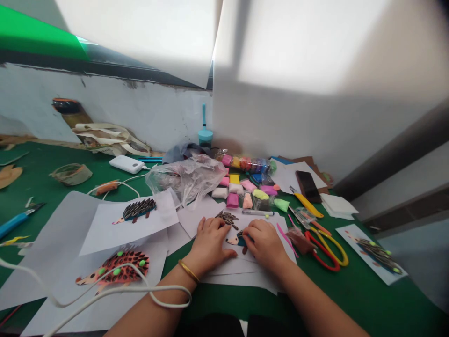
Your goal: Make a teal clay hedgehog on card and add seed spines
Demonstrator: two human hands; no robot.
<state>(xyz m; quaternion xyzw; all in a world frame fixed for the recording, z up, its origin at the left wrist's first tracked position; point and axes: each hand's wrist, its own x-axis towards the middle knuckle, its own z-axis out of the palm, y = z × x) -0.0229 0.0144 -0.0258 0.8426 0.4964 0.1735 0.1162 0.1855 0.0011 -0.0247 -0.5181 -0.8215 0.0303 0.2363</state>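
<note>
My left hand (pixel 211 243) rests on the white paper (pixel 235 278), its fingertips beside a small pile of striped seeds (pixel 228 219) and its thumb stretched to the right. Between my hands lies a small hedgehog figure (pixel 233 241) with a pale face and a dark blue-green body. My right hand (pixel 261 238) is over the figure's back, fingers pinched together at its upper edge; whatever they hold is too small to make out. Part of the figure is hidden under the right fingers.
Clay packets (pixel 232 200) and a plastic bag (pixel 191 180) lie behind the hands. Scissors (pixel 326 248), a yellow cutter (pixel 308 203) and a phone (pixel 307 186) are at right. Finished hedgehogs (pixel 122 267) lie left, with a white cable (pixel 164 288) crossing my left forearm.
</note>
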